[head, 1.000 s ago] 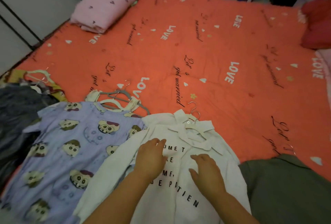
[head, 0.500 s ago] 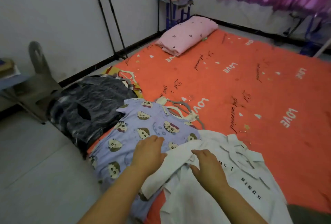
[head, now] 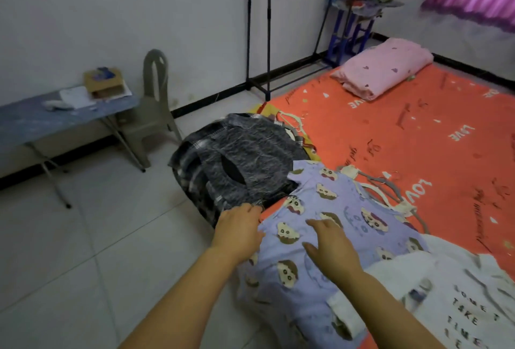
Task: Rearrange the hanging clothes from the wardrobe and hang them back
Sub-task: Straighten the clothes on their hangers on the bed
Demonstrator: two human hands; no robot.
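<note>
A purple cartoon-print shirt (head: 328, 206) lies flat at the near edge of the orange mattress (head: 418, 131), with hangers (head: 381, 189) at its collar. My left hand (head: 238, 228) hovers with straight fingers at the shirt's left edge, beside a dark grey garment pile (head: 242, 162). Over the purple shirt's middle is my right hand (head: 331, 242), fingers spread and holding nothing. A white shirt with black lettering (head: 451, 301) lies to the right, partly over the purple one.
A black clothes rack frame (head: 259, 28) stands against the wall behind the mattress. A folded pink blanket (head: 384, 67) sits at the far end. A grey plastic chair (head: 150, 109) and a folding table (head: 55, 117) stand on the tiled floor at left.
The view swung left. Both hands left the white shirt and moved left onto the purple shirt; the left hand now reaches its edge by the dark pile.
</note>
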